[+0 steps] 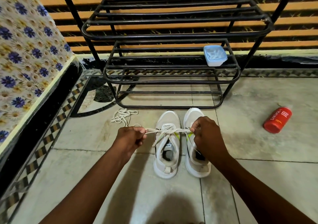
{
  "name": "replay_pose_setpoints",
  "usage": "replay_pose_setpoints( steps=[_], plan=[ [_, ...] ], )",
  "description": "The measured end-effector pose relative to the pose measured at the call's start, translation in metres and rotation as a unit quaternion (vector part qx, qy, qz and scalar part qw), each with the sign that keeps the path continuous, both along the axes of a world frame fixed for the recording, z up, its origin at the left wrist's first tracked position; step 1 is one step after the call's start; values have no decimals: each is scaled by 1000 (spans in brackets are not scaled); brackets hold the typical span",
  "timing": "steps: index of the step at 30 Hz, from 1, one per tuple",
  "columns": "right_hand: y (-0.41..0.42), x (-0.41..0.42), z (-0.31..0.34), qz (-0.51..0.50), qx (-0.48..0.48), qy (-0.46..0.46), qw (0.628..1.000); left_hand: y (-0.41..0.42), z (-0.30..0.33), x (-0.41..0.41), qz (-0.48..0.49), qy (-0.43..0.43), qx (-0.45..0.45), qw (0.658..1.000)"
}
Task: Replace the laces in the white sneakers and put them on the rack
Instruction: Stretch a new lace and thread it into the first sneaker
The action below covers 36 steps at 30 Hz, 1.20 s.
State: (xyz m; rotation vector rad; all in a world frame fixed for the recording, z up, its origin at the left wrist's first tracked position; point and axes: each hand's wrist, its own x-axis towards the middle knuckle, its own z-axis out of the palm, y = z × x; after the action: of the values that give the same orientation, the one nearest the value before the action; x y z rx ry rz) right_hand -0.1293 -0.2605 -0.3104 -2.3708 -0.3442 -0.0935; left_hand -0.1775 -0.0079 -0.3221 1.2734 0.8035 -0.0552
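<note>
Two white mesh sneakers stand side by side, toes toward the black tubular metal shoe rack (172, 34) on the tiled floor (258, 155): the left sneaker (166, 162) is laced with one flat cream lace (169, 130), the right sneaker (192, 119) is partly hidden. The left hand (130, 137) and right hand (207, 136), fingers curled, each pinch a lace end, pulled taut sideways. One loose lace heap (123, 116), one red cylindrical bottle (277, 120) and one pale-blue lidded plastic box (215, 55) on the rack's middle shelf complete the scene.
</note>
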Motion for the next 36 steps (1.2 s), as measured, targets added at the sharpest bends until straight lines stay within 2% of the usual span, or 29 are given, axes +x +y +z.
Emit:
replay_pose_setpoints(
  steps=[4, 6, 7, 10, 12, 19, 23, 25, 28, 36],
  plan=[
    [-6, -2, -4, -47, -51, 50, 996, 5, -10, 2, 89, 15, -142, 986],
    [-9, -3, -5, -66, -88, 75, 991, 11, -16, 2, 107, 13, -174, 979],
    [-9, -3, -5, -71, -108, 82, 988, 14, -20, 1, 110, 12, -164, 980],
    [-10, -2, -7, -90, -136, 96, 982, 19, -27, -3, 89, 18, -44, 995],
    [-9, -1, -9, -103, -144, 102, 979, 18, -30, -6, 91, 17, 4, 996],
    [-11, -4, -15, -179, -185, 98, 961, 20, -34, -4, 163, 24, -40, 986],
    [-12, -1, -14, -252, -123, 131, 951, 16, -34, -8, 176, 14, -47, 983],
    [-13, 0, -15, -251, -82, 135, 955, 16, -33, -8, 185, 10, -53, 981],
    [-19, -1, -17, -207, -44, 90, 973, 17, -31, -9, 203, 8, -60, 977],
    [-27, -9, -16, -142, -100, -41, 984, 19, -29, -11, 216, 7, -78, 973]
  ],
)
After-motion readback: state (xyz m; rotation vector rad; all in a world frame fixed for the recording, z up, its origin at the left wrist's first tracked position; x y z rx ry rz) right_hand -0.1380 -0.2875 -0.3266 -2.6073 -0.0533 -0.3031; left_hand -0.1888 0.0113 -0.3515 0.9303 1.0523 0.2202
